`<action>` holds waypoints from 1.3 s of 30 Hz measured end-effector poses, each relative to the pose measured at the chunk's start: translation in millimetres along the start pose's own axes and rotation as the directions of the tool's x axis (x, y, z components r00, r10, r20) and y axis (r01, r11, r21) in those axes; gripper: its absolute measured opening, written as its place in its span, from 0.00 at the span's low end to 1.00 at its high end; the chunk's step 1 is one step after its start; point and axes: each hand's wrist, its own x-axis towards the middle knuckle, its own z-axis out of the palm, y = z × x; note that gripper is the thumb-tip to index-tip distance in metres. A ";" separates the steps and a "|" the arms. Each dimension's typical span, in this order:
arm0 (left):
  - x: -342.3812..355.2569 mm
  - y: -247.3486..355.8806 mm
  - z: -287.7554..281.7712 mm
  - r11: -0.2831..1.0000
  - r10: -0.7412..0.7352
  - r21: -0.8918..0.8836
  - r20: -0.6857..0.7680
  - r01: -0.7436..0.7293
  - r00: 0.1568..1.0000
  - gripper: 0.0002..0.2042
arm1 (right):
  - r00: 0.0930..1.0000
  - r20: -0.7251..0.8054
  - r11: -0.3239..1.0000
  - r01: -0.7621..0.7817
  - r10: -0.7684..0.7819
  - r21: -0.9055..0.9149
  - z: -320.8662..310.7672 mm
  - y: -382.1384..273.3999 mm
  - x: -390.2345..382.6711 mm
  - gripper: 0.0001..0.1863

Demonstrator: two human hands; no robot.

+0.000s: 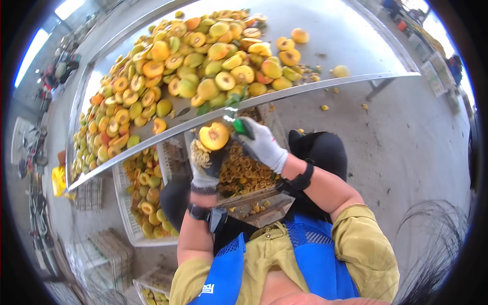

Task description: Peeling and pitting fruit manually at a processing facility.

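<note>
My left hand (202,161), in a dirty white glove, holds a halved yellow peach (213,135) with its cut face up, just below the table's edge. My right hand (262,145), also gloved, grips a green-handled tool (243,128) with a shiny metal end, beside the peach. A large heap of whole and halved peaches (190,63) lies on the metal table (366,35) above my hands. Beneath them, a container holds many small brownish cut pieces (246,174), too small to identify surely.
A white crate of peaches (121,203) stands at my left beside stacked empty crates (104,254) and a yellow bag (60,180). Another crate (155,290) sits at the bottom. The table's leg (374,89) is at right. Blurred figures and boxes (437,76) are along the far right.
</note>
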 end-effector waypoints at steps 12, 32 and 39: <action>-6.9 -11.9 16.6 -0.156 -0.309 -0.962 0.263 0.224 0.914 0.17 | 0.965 0.183 0.858 0.252 -0.189 -0.447 -14.2 -13.7 -7.9 0.13; -0.5 15.5 6.4 -0.204 -0.483 -0.893 0.448 0.401 0.752 0.20 | 0.851 0.509 0.863 0.347 -0.126 -0.367 -23.7 -7.3 -5.4 0.13; 9.6 18.3 -2.7 -0.014 -0.647 -0.751 0.510 0.660 0.567 0.22 | 0.740 0.667 0.789 0.359 0.085 -0.499 -25.5 -23.5 1.0 0.14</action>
